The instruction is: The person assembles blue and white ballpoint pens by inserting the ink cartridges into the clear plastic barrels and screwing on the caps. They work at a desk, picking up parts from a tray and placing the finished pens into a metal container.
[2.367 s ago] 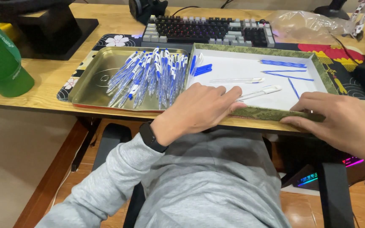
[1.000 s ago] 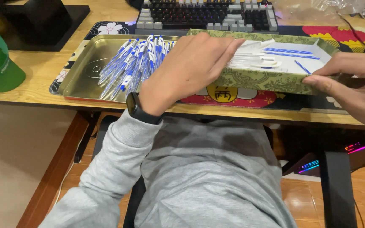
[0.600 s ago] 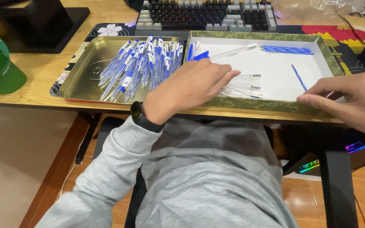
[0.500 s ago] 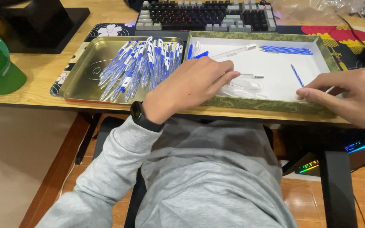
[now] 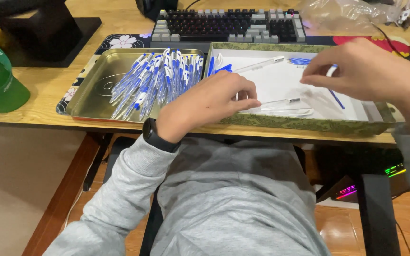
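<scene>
the left hand (image 5: 209, 102) is rested on the near rim of a green-sided box (image 5: 309, 124) with a white floor, its fingers curled shut around a clear pen barrel (image 5: 281, 101) whose tip is pointed to the right. the right hand (image 5: 371, 76) is raised over the right half of the box, fingers pinched on a small white and blue part (image 5: 331, 71); what part it is cannot be told. a thin blue refill (image 5: 336, 99) is laid on the box floor below it, and more blue pieces (image 5: 301, 61) are gathered near the far wall. just left of the box, a gold metal tray (image 5: 96, 90) is filled with blue and white pens (image 5: 157, 80). both are set on the worktop (image 5: 48, 80), before a keyboard (image 5: 224, 26).
</scene>
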